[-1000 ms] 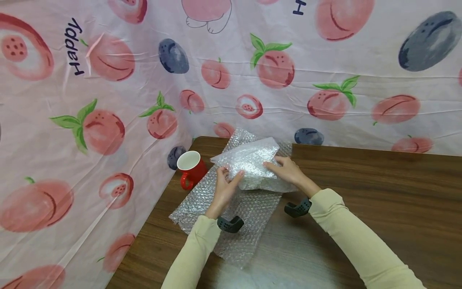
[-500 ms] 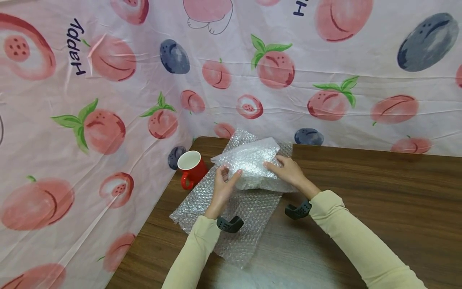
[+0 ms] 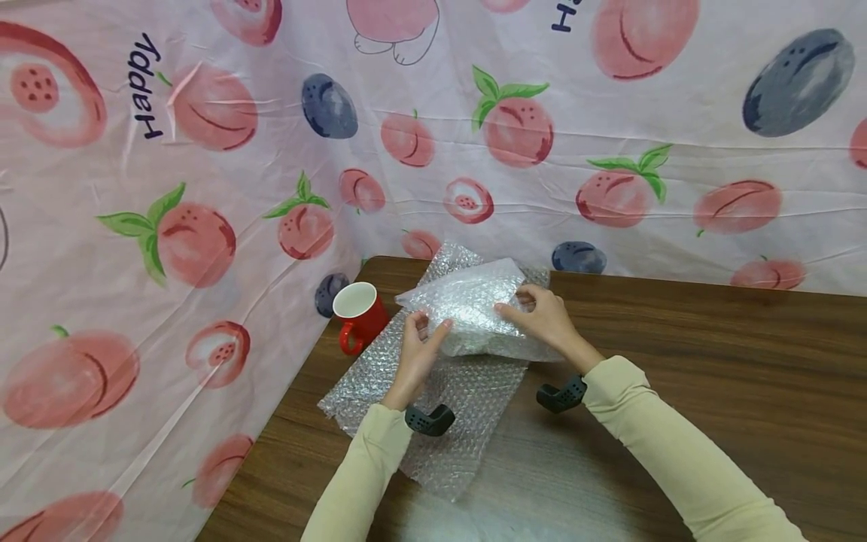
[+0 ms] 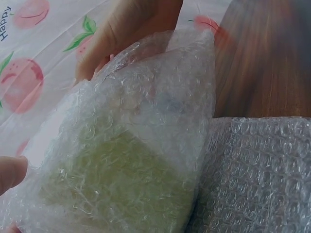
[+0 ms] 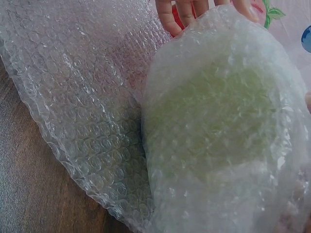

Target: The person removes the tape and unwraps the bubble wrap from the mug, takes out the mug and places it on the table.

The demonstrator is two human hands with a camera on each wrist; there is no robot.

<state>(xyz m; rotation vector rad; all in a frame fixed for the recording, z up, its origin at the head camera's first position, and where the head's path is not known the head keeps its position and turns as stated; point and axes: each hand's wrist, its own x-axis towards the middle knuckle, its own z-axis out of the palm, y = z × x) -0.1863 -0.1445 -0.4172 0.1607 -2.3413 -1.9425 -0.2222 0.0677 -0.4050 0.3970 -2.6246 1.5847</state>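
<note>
A bundle in bubble wrap with something pale green showing through lies over a longer flat sheet of bubble wrap. My left hand holds the bundle's left side, thumb in front and fingers at the edge. On the other side, my right hand pinches the wrap with its thumb on the front and its fingers bent over the upper right edge. In the right wrist view the green thing is blurred by the layers, its kind hidden.
A red mug with a white inside stands left of the bundle, its handle toward me. The brown wooden table stretches to the right. A fruit-print cloth hangs along the back and left.
The right hand's fingers have lifted and bent a little more at the bundle's upper right edge. The left hand and the mug have hardly moved.
</note>
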